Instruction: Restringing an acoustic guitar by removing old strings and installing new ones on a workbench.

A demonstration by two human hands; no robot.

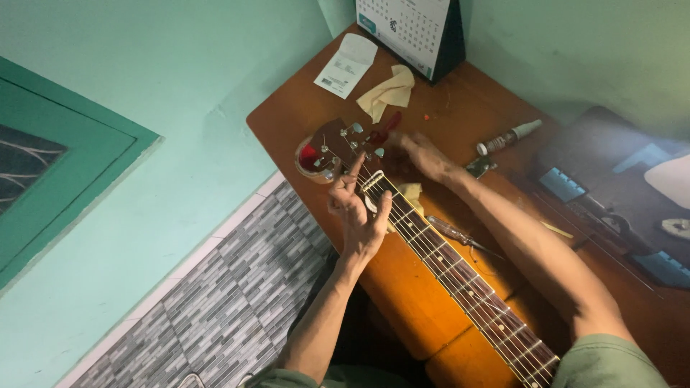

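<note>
A guitar neck lies across the brown wooden table, its headstock with metal tuning pegs pointing to the far left corner. My left hand cups the neck near the nut, fingers curled up around the strings. My right hand reaches past the headstock, blurred, touching a red tool by the pegs; I cannot tell whether it grips it.
A desk calendar, a white paper slip and a yellow cloth lie at the table's far end. A white tube, a screwdriver and a clear round tape roll are nearby. A dark mat is on the right.
</note>
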